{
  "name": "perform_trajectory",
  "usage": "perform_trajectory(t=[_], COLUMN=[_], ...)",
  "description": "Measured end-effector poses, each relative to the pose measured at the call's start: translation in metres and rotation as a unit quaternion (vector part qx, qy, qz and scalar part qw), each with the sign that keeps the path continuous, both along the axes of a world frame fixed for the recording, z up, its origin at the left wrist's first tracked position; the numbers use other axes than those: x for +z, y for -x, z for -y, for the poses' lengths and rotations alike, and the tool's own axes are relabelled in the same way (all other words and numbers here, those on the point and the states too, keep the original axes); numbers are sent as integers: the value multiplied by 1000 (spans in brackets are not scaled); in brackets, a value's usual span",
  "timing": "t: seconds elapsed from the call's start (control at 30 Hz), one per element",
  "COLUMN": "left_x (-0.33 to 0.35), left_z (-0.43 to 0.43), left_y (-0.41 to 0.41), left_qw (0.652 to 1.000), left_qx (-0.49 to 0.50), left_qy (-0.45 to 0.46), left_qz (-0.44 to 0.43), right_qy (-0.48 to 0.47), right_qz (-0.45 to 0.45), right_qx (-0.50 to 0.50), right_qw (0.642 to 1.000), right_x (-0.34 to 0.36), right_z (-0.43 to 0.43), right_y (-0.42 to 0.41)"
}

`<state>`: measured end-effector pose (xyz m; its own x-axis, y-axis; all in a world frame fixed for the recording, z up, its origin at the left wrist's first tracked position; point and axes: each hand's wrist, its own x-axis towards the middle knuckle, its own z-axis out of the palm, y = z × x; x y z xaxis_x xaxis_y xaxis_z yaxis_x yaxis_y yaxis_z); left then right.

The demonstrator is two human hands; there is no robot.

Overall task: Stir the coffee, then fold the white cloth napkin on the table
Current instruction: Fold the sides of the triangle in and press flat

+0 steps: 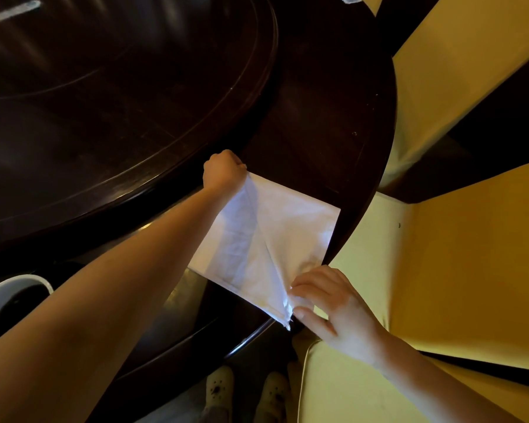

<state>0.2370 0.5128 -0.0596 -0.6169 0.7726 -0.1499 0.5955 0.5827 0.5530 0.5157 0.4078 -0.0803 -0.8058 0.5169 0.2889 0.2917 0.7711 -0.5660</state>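
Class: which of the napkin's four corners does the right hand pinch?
The near corner of the white cloth napkin, overhanging the table edge; the left hand grips the opposite, far corner.

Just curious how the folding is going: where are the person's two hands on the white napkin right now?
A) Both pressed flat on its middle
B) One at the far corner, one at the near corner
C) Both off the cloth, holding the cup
B: the left hand grips the far corner of the white napkin and the right hand pinches its near corner by the table edge.
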Motion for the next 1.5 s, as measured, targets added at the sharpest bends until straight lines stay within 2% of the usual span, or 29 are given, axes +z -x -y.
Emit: perform_trajectory(t=[0.07,0.17,0.33,0.43,0.53,0.63,0.7,0.87,1.03,1.23,1.37,1.43,1.5], left_x=[1,-1,0,-1,-1,-1,-4,-10,-10,-8,1,8,5], left_z=[0,0,1,1,2,3,4,11,17,14,17,29,53], left_y=[-1,3,12,14,15,17,18,11,10,13,8,-4,-26], left_qw=[1000,994,975,973,972,972,974,976,974,976,987,994,961], left_qx=[2,38,85,88,92,87,81,58,42,37,0,-71,-180], left_qy=[-19,-65,-108,-111,-109,-104,-103,-127,-132,-125,-104,-80,-114], left_qz=[12,80,177,184,189,191,185,166,177,175,123,-8,-176], right_qy=[51,91,65,40,-20,-49,-53,-21,-12,46,38,45,52], right_qz=[-39,-69,10,96,168,129,96,81,161,133,117,82,49], right_qx=[-56,-165,-237,-234,-180,-96,-77,-120,-154,-167,-155,-178,-220], right_qw=[996,980,969,967,969,986,991,989,975,976,980,980,973], right_x=[4,13,13,13,11,12,11,3,10,12,14,18,26], right_z=[-4,-25,-63,-75,-70,-42,-20,3,6,7,6,-1,-16], right_y=[2,4,19,34,43,39,30,23,36,44,40,37,36])
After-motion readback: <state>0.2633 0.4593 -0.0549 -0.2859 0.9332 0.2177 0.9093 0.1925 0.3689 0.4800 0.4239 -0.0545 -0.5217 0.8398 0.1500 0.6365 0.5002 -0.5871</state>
